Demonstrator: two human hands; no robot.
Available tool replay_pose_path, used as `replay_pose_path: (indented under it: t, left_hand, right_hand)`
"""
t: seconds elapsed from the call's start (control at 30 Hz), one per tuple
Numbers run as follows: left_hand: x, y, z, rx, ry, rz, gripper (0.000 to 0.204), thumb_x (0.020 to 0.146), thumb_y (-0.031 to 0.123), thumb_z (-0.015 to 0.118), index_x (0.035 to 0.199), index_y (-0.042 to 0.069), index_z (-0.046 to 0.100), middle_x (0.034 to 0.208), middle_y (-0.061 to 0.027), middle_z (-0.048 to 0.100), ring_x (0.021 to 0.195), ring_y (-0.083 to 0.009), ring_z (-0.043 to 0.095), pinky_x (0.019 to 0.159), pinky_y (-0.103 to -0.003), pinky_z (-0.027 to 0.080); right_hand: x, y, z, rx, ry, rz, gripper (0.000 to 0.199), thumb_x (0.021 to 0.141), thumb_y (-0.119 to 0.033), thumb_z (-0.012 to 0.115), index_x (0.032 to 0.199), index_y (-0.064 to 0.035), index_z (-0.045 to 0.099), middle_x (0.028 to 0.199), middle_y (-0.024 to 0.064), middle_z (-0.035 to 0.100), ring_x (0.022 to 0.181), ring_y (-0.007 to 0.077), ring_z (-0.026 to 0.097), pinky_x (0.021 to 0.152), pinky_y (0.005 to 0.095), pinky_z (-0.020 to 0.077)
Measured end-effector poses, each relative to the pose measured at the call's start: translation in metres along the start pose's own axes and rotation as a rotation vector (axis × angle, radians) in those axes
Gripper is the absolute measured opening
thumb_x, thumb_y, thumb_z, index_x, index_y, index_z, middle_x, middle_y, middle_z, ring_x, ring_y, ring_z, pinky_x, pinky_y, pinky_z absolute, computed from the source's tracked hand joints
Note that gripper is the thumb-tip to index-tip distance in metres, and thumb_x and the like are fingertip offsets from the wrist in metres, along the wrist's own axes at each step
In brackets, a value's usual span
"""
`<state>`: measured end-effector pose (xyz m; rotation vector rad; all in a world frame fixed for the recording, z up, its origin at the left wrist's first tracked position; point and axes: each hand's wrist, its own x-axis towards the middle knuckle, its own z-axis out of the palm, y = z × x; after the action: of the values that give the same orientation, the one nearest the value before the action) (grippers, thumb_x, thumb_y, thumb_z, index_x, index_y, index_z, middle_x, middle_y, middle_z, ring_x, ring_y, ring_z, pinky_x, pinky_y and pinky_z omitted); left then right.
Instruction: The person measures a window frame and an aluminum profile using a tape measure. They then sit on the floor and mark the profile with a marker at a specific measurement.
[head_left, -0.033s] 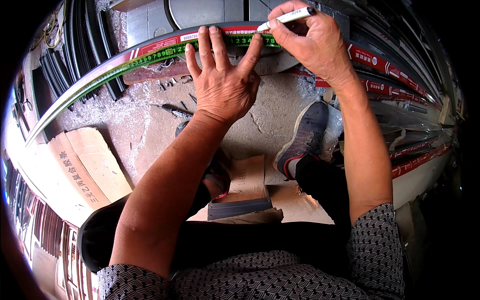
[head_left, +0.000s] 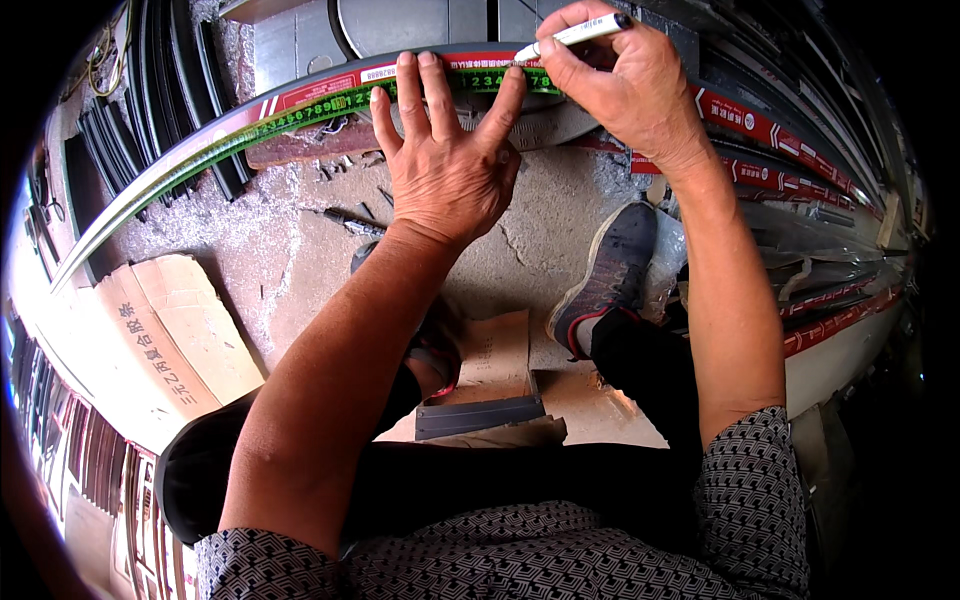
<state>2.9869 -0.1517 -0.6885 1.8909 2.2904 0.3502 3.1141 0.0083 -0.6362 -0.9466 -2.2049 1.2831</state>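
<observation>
A green tape measure [head_left: 300, 118] with dark numbers lies stretched along a long profile strip [head_left: 290, 98] with a red printed film. My left hand [head_left: 445, 175] presses down on both with its fingers spread, the fingertips lying over the tape and the red film. Between the thumb and fingers of my right hand [head_left: 640, 100] is a white marker pen [head_left: 580, 36] with a dark end. The pen's tip points left and meets the strip close to my left index fingertip. The strip's far left end runs down to the picture's edge.
A grey machine table [head_left: 420, 25] stands behind the strip. Black profiles [head_left: 160, 90] lie at the left, and more red-filmed profiles [head_left: 770, 125] at the right. Flattened cardboard [head_left: 180, 330] and a dark tool [head_left: 350, 220] lie on the concrete floor [head_left: 540, 190] near my shoes [head_left: 612, 265].
</observation>
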Motion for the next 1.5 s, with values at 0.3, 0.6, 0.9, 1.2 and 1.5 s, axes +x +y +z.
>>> replay_pose_path:
  t: [0.3,0.6,0.9,1.2,1.5]
  left_hand:
    - [0.000,0.000,0.001,-0.012,0.001,-0.001,0.078,0.083,0.031,0.068,0.155,0.043,0.041,0.155,-0.0326,0.028,0.148,-0.0524,0.023,0.116,-0.069,0.017]
    - [0.000,0.001,-0.001,-0.001,-0.027,-0.001,0.078,0.084,0.033,0.067,0.156,0.044,0.038,0.156,-0.0324,0.026,0.150,-0.0522,0.021,0.116,-0.070,0.016]
    - [0.000,0.000,0.001,0.001,-0.008,0.000,0.077,0.084,0.032,0.066,0.155,0.044,0.040,0.156,-0.0323,0.027,0.149,-0.0524,0.022,0.116,-0.070,0.017]
    - [0.000,0.000,0.003,0.017,0.011,0.009,0.077,0.081,0.036,0.070,0.153,0.042,0.043,0.156,-0.0326,0.028,0.148,-0.0526,0.023,0.115,-0.071,0.017]
    - [0.001,0.000,0.003,-0.003,0.019,0.004,0.076,0.083,0.034,0.068,0.154,0.043,0.042,0.155,-0.0329,0.029,0.149,-0.0524,0.023,0.116,-0.070,0.017]
  right_hand:
    - [0.000,0.016,0.003,-0.008,0.021,-0.087,0.008,0.091,-0.007,0.070,0.094,-0.0011,0.066,0.083,0.0114,0.070,0.071,0.0201,0.070,0.065,0.0339,0.0560]
    - [0.002,0.035,0.001,-0.383,-0.053,-0.416,0.009,0.091,-0.007,0.070,0.092,-0.0012,0.063,0.086,0.0103,0.064,0.063,0.0197,0.065,0.055,0.0310,0.0577]
    - [0.002,0.035,0.001,-0.403,-0.050,-0.460,0.007,0.091,-0.007,0.068,0.090,-0.0017,0.063,0.088,0.0098,0.065,0.062,0.0187,0.064,0.051,0.0300,0.0559]
    - [0.005,0.035,-0.002,-0.528,-0.052,-0.590,0.005,0.089,-0.004,0.066,0.085,-0.0034,0.064,0.090,0.0100,0.066,0.064,0.0197,0.065,0.051,0.0302,0.0545]
    - [0.006,0.031,-0.003,-0.473,-0.027,-0.581,0.002,0.088,-0.004,0.065,0.090,-0.0028,0.066,0.091,0.0107,0.067,0.064,0.0215,0.065,0.053,0.0313,0.0557]
